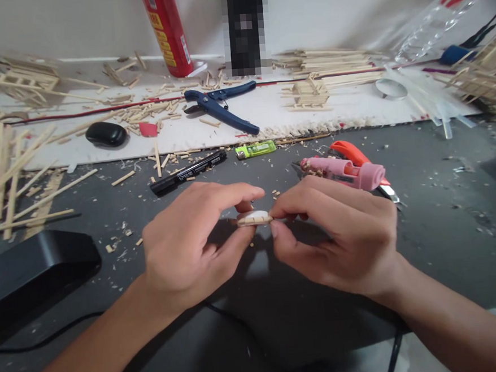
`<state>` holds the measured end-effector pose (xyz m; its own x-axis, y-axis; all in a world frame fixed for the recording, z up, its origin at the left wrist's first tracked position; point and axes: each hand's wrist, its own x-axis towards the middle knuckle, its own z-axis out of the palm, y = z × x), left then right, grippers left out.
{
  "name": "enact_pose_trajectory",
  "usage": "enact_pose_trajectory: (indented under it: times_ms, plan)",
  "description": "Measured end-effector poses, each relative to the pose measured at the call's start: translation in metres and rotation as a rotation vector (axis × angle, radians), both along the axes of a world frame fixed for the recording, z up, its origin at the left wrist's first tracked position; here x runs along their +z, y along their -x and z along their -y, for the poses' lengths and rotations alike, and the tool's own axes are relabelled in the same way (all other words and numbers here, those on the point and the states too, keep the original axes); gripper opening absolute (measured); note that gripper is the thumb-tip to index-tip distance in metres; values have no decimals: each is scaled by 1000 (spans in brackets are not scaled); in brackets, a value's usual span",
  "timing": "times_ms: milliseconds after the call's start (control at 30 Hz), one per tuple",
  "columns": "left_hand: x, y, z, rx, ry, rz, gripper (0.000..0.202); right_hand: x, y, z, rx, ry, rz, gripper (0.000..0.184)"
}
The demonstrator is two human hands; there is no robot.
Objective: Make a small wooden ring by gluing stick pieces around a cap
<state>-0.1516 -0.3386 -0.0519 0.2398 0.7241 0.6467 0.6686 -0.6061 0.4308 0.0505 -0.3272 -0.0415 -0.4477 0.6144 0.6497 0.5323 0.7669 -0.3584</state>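
Observation:
A small white disc [254, 214] with pale wooden pieces along its near edge is held above the dark table. My left hand [187, 235] supports its left side, thumb at the lower edge and other fingers partly hidden behind; the index finger reaches out above it. At the disc's right edge, my right hand [336, 231] pinches it between thumb and forefinger. Just beyond my right hand lies a pink hot glue gun [366, 176], partly over an orange-handled utility knife [350, 151]. A green lighter [255, 149] and a black marker [188, 172] lie beyond my left hand.
Blue cutters [225, 108], a black mouse [106, 134] and a tape roll [391, 88] rest on the white board. Wooden sticks [0, 169] pile up at left. A black box-like object [45, 268] sits near my left forearm; a red can [167, 33] stands behind.

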Motion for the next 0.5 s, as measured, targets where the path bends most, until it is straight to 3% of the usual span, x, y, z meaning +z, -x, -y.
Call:
enact_pose_trajectory:
  times_ms: [200,500]
  plan:
    - [2,5,-5,-39,-35,-17,27,-1,-6,-3,22,-91,113,19]
    - [-9,4,-1,48,1,37,42,-6,-1,-2,17,-118,80,27]
